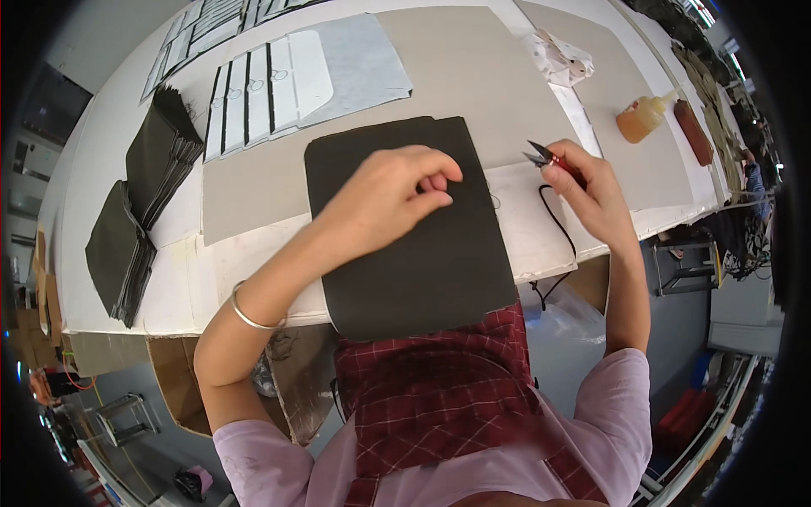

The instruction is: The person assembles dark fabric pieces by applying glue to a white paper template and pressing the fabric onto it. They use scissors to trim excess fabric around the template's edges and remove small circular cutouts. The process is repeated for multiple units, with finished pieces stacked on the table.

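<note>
Lilac shirt, right grip around snips (left grip unclear), bottle of amber liquid

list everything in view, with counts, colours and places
table: one, white, centre
dark panel: at least one, black, table edge
dark stacks: two, black, table's left side
white pieces: several, black stripes, upper left
large sheet: at least one, beige, across table
bottle: one, amber, table, right
elongated item: one, reddish, beside bottle
patterned cloth: one, whitish, table's upper right
cord: one, black, over table edge
snips: one, red and dark, right of dark panel
cardboard box: at least one, brown, below table
plastic bag: one, clear, below table, right
apron: one, red checked, worn
bangle: one, silver, left forearm
left hand: one, bare, over dark panel
right hand: one, bare, holding snips
</note>
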Available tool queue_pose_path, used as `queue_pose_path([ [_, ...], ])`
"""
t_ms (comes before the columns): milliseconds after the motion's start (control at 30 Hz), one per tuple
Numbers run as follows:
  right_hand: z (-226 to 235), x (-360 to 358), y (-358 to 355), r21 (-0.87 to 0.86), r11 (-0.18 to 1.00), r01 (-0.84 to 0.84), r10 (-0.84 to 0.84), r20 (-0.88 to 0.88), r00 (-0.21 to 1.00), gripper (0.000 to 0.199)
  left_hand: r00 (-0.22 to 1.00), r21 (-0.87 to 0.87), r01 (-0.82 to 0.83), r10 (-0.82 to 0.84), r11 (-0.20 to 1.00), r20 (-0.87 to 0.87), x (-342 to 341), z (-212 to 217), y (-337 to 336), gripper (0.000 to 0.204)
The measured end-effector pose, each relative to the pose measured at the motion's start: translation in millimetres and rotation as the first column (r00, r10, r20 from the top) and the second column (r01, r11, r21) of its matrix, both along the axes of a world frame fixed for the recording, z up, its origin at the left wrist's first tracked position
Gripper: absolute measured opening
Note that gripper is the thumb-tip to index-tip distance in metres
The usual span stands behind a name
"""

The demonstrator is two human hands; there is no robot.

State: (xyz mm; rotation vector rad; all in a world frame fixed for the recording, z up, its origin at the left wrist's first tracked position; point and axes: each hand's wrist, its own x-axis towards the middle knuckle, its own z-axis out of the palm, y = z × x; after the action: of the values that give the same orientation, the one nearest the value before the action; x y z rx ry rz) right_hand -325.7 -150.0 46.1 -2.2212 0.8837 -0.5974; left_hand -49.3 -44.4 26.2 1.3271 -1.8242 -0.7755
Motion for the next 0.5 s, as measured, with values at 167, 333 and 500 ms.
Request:
queue_pose_path([
  [167,-0.8,-19.2,22.7,-0.069,0.99,0.123,-0.126,-0.035,0.991,0.027,0.975,-0.061,0.117,-0.103,0.991,0.194,-34.2,-11.8,-16.5,0.012],
  [333,-27.5,-19.7,25.9,-0.237,0.97,-0.048,0.014,-0.143,0.99,0.028,0.975,-0.054,0.143,-0.132,0.988,0.179,-35.2,-19.8,-25.3,0.013],
  [500,-24.2,-5.1,17.0,-0.315,0.939,-0.139,0.041,-0.299,0.953,0.032,0.998,0.051,0.055,-0.056,0.997,0.029,-34.1,-22.0,-20.5,0.014],
])
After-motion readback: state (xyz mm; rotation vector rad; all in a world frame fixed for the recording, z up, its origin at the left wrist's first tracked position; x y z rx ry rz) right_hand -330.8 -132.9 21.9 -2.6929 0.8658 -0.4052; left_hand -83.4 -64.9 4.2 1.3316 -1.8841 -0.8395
